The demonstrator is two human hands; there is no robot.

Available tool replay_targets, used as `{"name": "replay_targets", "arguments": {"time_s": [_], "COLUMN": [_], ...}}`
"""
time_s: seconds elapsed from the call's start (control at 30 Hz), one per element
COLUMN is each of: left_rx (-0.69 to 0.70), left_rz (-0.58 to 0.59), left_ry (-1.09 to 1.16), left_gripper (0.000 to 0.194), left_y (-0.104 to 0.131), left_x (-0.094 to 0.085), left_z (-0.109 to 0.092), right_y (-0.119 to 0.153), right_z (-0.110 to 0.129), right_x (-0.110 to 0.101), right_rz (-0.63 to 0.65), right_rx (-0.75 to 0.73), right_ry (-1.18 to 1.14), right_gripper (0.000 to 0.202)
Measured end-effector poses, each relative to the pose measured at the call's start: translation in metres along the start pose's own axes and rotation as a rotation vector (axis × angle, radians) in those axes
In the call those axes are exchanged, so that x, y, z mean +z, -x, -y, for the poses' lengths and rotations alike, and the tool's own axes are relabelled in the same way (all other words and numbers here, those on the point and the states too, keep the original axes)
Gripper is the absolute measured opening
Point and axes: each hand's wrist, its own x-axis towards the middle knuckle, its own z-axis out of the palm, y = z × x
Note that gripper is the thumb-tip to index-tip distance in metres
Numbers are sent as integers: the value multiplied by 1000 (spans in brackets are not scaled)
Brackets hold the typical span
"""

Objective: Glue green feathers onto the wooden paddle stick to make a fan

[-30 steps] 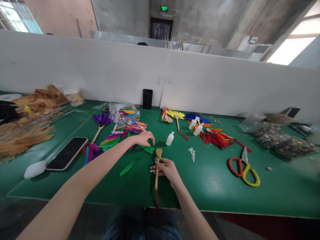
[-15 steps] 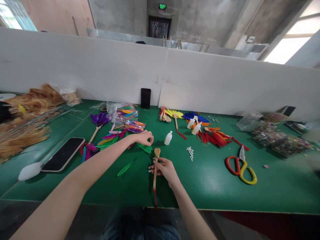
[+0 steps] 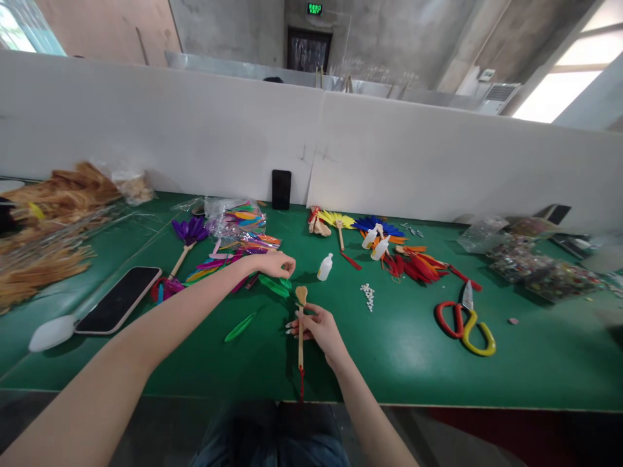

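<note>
In the head view, my right hand [image 3: 322, 334] grips a slim wooden stick [image 3: 300, 353] with a heart-shaped top [image 3: 301, 296] and a red cord [image 3: 302, 384] hanging from its lower end. The stick points away from me, with a bit of green by its top. My left hand [image 3: 276, 264] is up and to the left, its fingertips closed in a pinch; whatever is between them is hidden. Green feathers [image 3: 273, 285] are just below that hand. A lone green feather [image 3: 240, 327] lies nearer me. Beyond the stick stands a small white bottle [image 3: 325, 267].
Scissors [image 3: 464, 321] and small white beads [image 3: 368, 297] lie to the right. Feather fans [image 3: 374, 226], including a red one [image 3: 422, 264], are at the back. On the left are a phone [image 3: 119, 301], a purple feather fan [image 3: 189, 229] and bagged feathers [image 3: 243, 217]. A white partition [image 3: 195, 130] borders the table.
The whole view has shifted slightly. My left hand stays pinched above the green feathers, and my right hand keeps its hold on the wooden stick.
</note>
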Motion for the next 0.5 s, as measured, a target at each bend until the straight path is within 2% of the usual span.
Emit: {"name": "replay_targets", "arguments": {"time_s": [0.2,0.5], "left_rx": [14,-2], "left_rz": [24,16], "left_ry": [32,68], "left_gripper": [21,14], "left_y": [6,10], "left_x": [-7,-5], "left_z": [-4,-6], "right_y": [0,0], "right_z": [-1,-4], "right_x": [-2,-2], "right_rz": [1,-7], "right_rx": [-16,-34], "right_ry": [-11,-35], "right_gripper": [57,55]}}
